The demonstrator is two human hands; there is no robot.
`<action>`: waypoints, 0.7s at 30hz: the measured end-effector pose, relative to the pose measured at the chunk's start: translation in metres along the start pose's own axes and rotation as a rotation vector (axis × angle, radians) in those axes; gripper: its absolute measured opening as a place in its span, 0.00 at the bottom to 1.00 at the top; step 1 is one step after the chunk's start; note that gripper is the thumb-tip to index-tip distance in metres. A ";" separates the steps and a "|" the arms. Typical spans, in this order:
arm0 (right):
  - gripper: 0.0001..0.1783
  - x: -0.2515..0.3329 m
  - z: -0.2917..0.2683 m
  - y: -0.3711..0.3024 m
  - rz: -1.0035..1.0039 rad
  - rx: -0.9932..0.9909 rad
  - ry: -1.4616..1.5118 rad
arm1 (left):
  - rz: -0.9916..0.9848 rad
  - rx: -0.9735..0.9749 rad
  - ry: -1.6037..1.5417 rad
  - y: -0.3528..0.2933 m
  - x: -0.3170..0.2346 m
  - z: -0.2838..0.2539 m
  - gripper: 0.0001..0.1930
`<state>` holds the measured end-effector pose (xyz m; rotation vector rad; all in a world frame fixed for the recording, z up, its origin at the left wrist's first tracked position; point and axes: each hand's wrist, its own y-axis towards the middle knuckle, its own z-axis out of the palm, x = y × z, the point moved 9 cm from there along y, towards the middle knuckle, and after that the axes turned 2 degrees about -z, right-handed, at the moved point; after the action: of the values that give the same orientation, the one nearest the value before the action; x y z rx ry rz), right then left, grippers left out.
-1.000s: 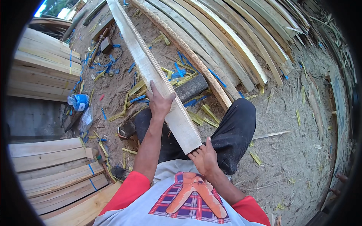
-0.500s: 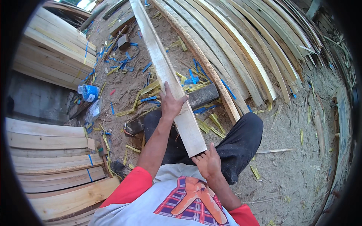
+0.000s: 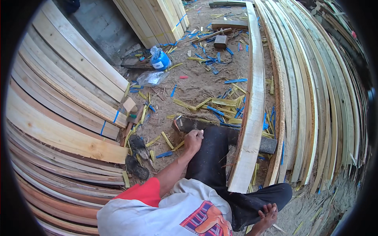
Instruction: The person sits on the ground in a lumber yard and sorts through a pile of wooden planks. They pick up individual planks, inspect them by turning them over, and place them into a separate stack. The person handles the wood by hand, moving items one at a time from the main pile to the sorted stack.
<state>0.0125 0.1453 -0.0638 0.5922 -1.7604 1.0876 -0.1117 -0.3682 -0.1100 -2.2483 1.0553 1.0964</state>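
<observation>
A long pale plank [image 3: 252, 129] lies lengthwise in front of me, its near end between my legs by my right thigh. Neither hand touches it. My left hand [image 3: 193, 142] is at my left knee, fingers curled closed, and nothing shows in it. Just ahead of that hand is the left end of a dark wooden block [image 3: 188, 124], which runs crosswise under the plank. By my right knee, my right hand [image 3: 268, 214] is turned palm up with its fingers loosely bent and apart. It holds nothing I can see.
Many long boards [image 3: 311, 98] lie side by side at the right. Stacked planks [image 3: 63, 118] fill the left, with another stack [image 3: 153, 19] farther off. A blue plastic-wrapped roll [image 3: 160, 61], a clear bag [image 3: 151, 78] and yellow and blue strap scraps [image 3: 220, 106] are on the sandy ground.
Both hands have let go of the plank, which now rests farther right in view. My left hand moved to my left knee, my right hand to my right knee. The view has turned left.
</observation>
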 end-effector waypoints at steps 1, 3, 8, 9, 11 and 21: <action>0.31 0.020 -0.015 -0.004 -0.050 -0.113 -0.236 | -0.013 0.066 0.004 -0.006 0.014 0.008 0.20; 0.34 0.056 -0.023 -0.006 -0.155 -0.296 -0.712 | -0.063 0.156 0.023 -0.030 0.046 0.015 0.30; 0.48 0.047 0.027 0.022 -0.452 -0.204 -1.191 | -0.278 0.333 0.031 -0.070 0.063 0.033 0.48; 0.51 0.043 0.031 0.027 -0.447 -0.193 -1.228 | -0.287 0.334 0.058 -0.066 0.059 0.033 0.48; 0.54 0.048 0.041 0.033 -0.481 -0.167 -1.238 | -0.314 0.358 0.096 -0.058 0.048 0.033 0.48; 0.44 0.045 0.047 0.064 -0.603 -0.125 -1.165 | -0.273 -0.149 0.103 0.047 0.132 -0.026 0.17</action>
<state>-0.0784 0.1393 -0.0572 1.7672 -2.2857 0.1333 -0.0832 -0.4733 -0.2024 -2.5000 0.6953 0.9795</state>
